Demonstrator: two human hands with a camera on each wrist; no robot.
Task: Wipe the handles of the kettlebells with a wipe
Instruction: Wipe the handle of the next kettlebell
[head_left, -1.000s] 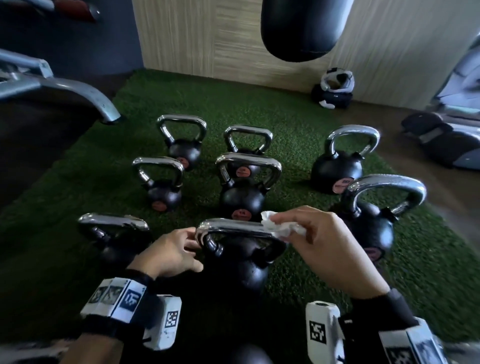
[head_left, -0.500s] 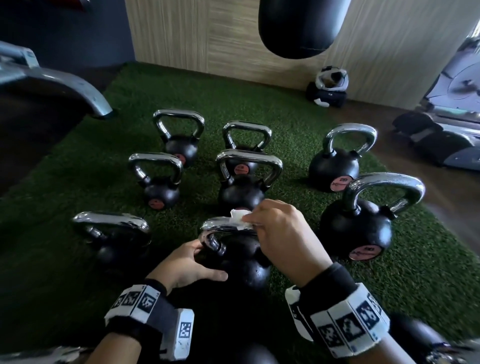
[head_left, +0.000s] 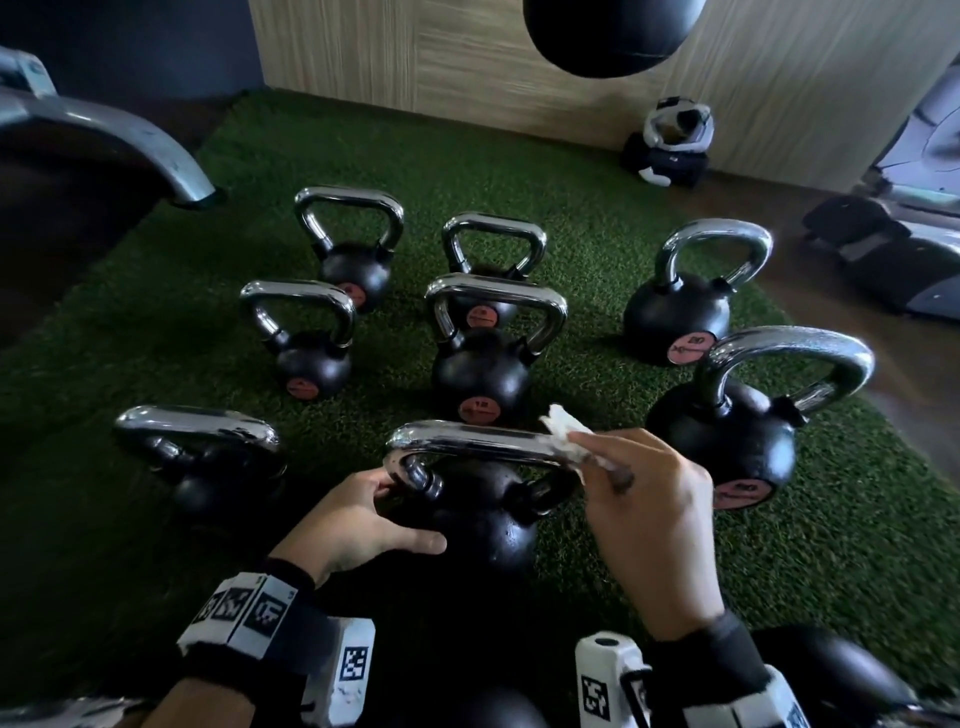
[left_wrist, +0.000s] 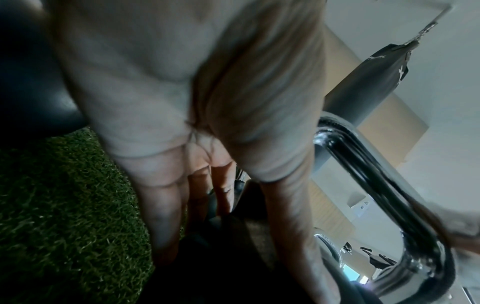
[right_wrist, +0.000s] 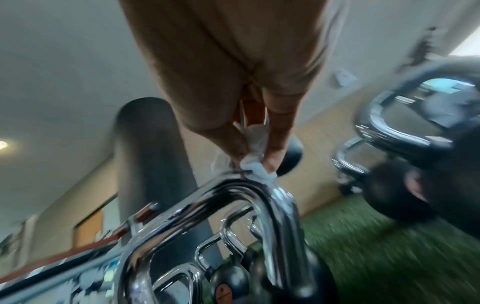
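Nearest to me on the green turf stands a black kettlebell (head_left: 483, 525) with a chrome handle (head_left: 467, 444). My right hand (head_left: 597, 462) pinches a crumpled white wipe (head_left: 563, 431) against the right end of that handle. In the right wrist view the wipe (right_wrist: 255, 164) sits between thumb and fingers of that hand (right_wrist: 255, 162), on the handle's bend (right_wrist: 262, 193). My left hand (head_left: 395, 509) rests on the left side of the ball below the handle's left post. Its fingers (left_wrist: 166, 205) lie fairly straight over the black body.
Several more chrome-handled kettlebells stand on the turf mat (head_left: 597, 249): one close at the left (head_left: 202, 457), a big one close at the right (head_left: 727, 441), others behind. A punching bag (head_left: 608, 31) hangs above. A metal machine leg (head_left: 130, 140) reaches in at far left.
My right hand slid the wipe from the handle's right end towards its middle and back to the right end. My left hand dropped from the handle's left corner onto the ball.
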